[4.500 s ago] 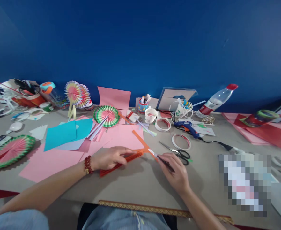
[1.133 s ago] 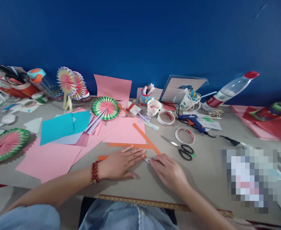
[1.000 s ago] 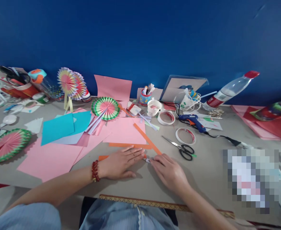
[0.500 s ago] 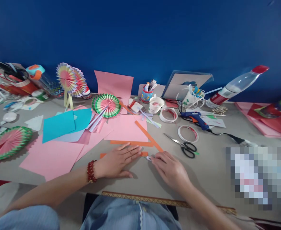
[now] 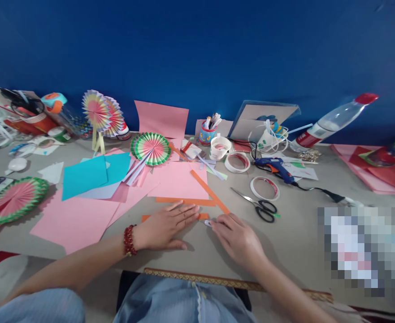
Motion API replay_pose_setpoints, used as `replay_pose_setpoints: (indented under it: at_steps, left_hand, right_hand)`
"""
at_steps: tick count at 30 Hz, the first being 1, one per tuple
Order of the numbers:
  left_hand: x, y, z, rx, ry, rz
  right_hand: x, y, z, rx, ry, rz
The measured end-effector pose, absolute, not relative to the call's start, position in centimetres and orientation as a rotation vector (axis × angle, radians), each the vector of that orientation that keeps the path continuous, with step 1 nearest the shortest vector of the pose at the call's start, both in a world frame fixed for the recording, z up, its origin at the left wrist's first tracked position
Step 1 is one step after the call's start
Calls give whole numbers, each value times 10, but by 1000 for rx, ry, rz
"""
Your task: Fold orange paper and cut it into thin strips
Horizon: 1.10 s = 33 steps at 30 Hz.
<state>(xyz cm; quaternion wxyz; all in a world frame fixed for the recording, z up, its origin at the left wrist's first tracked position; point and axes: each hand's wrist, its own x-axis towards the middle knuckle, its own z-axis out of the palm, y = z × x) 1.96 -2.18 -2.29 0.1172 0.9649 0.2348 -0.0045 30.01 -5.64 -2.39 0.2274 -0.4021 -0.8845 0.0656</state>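
Observation:
My left hand (image 5: 168, 225) lies flat with fingers stretched out, pressing a short orange paper strip (image 5: 146, 218) to the table; the strip's middle is hidden beneath it. My right hand (image 5: 239, 240) is closed around a small white utility knife (image 5: 208, 223), whose tip points left at the strip's right end. Most of the knife is hidden in the fingers. Just beyond the hands lies another orange strip (image 5: 202, 202), along the edge of a pink sheet (image 5: 180, 179). A slanting orange strip (image 5: 210, 192) reaches from that sheet toward my right fingers.
Black-handled scissors (image 5: 266, 210), a tape roll (image 5: 265, 188) and a blue glue gun (image 5: 278, 168) lie to the right. Pleated paper fans (image 5: 153, 149), turquoise sheets (image 5: 86, 176) and pink sheets (image 5: 76, 220) spread leftward. A bottle (image 5: 332, 123) leans against the blue wall.
The knife tip has shifted slightly left and a little more of it shows beyond my right fingers. My left hand stays pressed on the strip. The view has moved slightly.

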Motion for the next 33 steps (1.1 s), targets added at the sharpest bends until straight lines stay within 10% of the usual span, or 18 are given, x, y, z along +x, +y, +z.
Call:
replay_pose_setpoints:
  at_steps: [33]
  left_hand:
    - [3, -27, -20, 2872, 759, -16]
  right_hand:
    - [274, -59, -25, -1143, -2481, 140]
